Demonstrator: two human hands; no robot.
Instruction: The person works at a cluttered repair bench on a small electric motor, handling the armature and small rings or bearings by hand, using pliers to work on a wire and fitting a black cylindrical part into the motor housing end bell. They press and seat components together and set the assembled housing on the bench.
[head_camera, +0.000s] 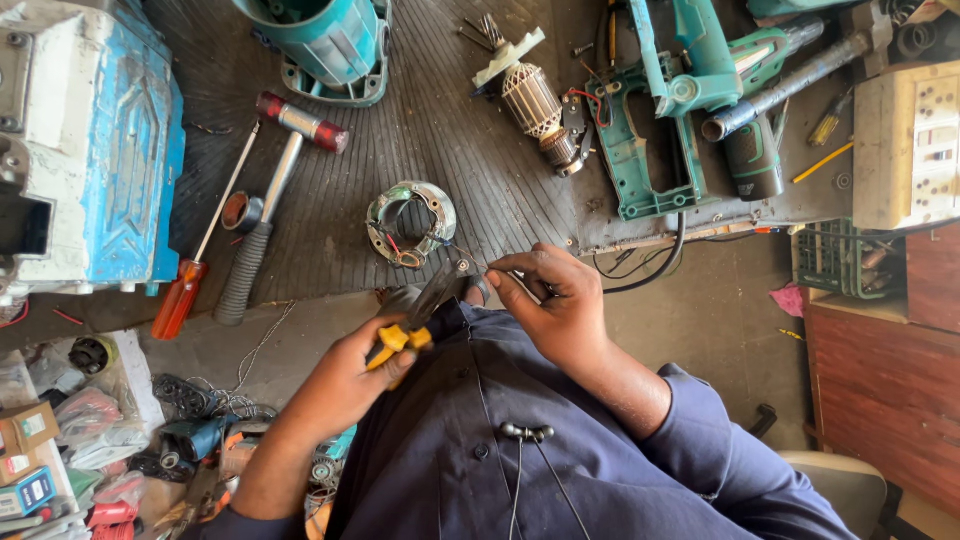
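The left hand (350, 375) is clenched on yellow-handled pliers (425, 310) — their tip meets the right hand (555, 300), whose fingertips pinch something too small to identify. Just beyond lies a stator ring (410, 225) on the ribbed mat (470, 160).

Hammers: one (285, 160)
Screwdrivers: two, red-handled (180, 298) and yellow-handled (829, 125)
Pliers: one (420, 320)
Armatures: one (535, 105)
Stator rings: one (410, 225)

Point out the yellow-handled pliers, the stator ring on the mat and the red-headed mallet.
yellow-handled pliers (405, 338): head view, on the yellow grip.
stator ring (437, 208): head view, on its right rim.
red-headed mallet (303, 122): head view, on its head.
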